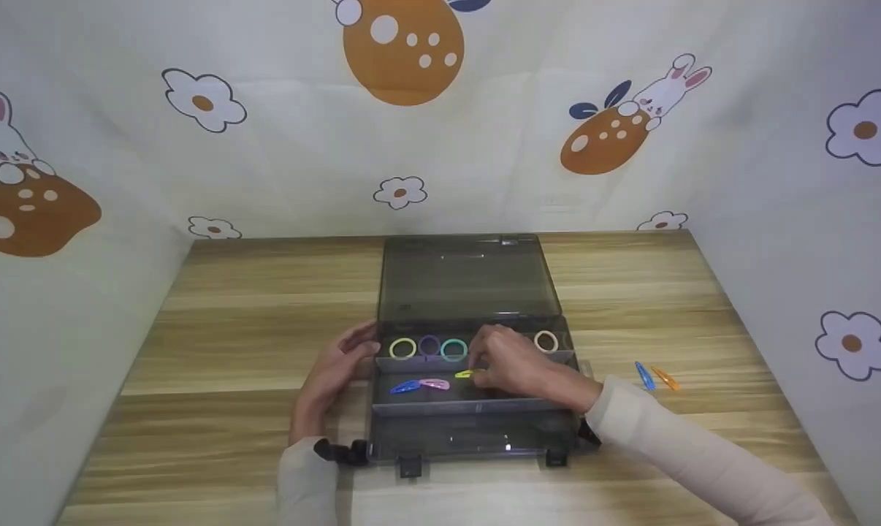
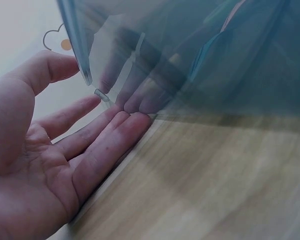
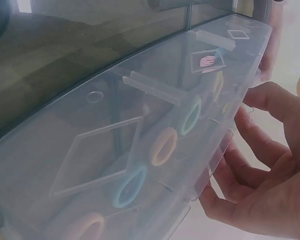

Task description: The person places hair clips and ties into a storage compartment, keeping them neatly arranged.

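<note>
A dark see-through plastic case [image 1: 477,446] lies with its lid [image 1: 462,277] swung back. My left hand [image 1: 338,365] is at the case's left side, fingers extended against the wall; the left wrist view shows the thumb at its edge. Over the middle compartment, my right hand [image 1: 513,361] pinches a yellow snap hair clip [image 1: 464,374]. Left of it in that compartment lie a blue hair clip [image 1: 405,387] and a pink hair clip [image 1: 435,383]. Yellow [image 1: 402,349], purple and teal hair ties stand in the back compartment, with a beige hair tie [image 1: 546,342] farther right.
On the wooden table [image 1: 243,329], right of the case, lie another blue hair clip [image 1: 644,375] and an orange hair clip [image 1: 665,378]. Two black latches [image 1: 410,466] project from the case's front. Printed cloth hangs behind and on both sides.
</note>
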The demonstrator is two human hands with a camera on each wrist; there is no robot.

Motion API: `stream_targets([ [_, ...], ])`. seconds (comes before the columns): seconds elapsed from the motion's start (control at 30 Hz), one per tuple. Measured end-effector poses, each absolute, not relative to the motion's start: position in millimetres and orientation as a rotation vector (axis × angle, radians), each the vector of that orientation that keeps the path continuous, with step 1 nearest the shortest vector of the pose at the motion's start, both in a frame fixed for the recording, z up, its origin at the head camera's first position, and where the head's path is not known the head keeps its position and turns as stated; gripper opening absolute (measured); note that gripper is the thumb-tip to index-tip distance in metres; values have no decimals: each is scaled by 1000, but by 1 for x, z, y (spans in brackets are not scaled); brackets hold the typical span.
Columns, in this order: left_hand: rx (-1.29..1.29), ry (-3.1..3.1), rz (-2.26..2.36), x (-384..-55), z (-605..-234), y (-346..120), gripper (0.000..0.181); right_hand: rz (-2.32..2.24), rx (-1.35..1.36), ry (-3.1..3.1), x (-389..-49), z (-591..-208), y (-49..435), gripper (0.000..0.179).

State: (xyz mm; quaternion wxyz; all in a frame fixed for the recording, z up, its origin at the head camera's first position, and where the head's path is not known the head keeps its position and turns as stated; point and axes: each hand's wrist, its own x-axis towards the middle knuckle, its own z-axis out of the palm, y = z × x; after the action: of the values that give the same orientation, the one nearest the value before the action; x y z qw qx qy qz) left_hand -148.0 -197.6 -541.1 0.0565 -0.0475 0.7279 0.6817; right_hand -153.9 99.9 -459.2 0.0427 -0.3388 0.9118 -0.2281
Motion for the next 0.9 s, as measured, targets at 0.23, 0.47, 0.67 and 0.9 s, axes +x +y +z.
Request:
stream_targets([
  [0.23, -159, 2212, 2059, -149, -541, -198, 51, -666, -1060, 2773, -155, -461, 96, 4],
  [0.47, -160, 2202, 2076, -149, -541, -197, 51, -645, -1040, 2768, -156, -462, 94, 10],
  [0.67, -156, 2211, 2083, -149, -541, -197, 51, -672, -1036, 2742, -156, -453, 98, 16],
  [0.9, -151, 2207, 2082, -149, -542, -198, 50, -764, -1020, 2709, -159, -441, 106, 15],
])
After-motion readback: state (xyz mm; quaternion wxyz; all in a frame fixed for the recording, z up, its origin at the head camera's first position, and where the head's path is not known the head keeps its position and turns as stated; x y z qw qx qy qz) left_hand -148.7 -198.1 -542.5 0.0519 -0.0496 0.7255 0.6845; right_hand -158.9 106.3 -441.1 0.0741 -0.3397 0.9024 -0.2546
